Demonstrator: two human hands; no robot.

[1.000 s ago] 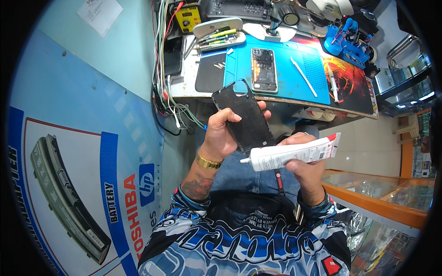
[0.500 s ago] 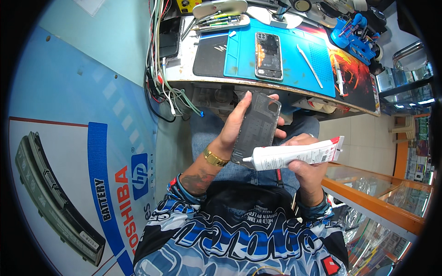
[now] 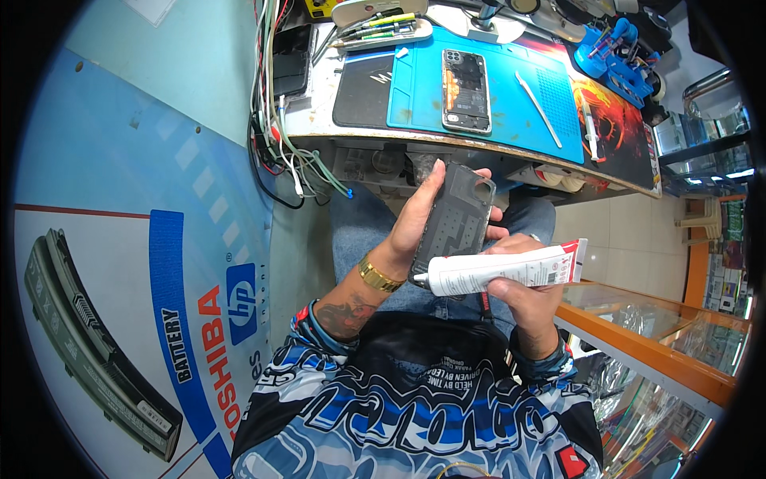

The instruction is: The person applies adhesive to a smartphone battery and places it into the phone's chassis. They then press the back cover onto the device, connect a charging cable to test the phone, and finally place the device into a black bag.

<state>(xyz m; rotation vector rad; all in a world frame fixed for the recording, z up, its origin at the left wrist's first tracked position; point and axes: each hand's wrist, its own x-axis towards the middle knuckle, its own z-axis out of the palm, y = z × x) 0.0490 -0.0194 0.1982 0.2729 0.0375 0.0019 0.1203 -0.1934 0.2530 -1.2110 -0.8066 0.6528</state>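
Observation:
My left hand is closed around a dark phone back cover, its inner face turned up and its camera cut-out at the far end. In my right hand lies a white glue tube with a red end, gripped between thumb and fingers. The tube's nozzle points left, over the near left corner of the cover; whether it touches cannot be made out. Beyond, on a blue work mat, rests an opened phone with its inner parts showing.
On the mat lies a white stick tool, with a syringe to its right. A blue tool holder stands at the back right. Cables hang at the bench's left end, near a black phone. A glass display case stands to my right.
The cover has shifted slightly right in my left hand's grip. The tube has moved a little left, its nozzle now nearer the cover's near left corner.

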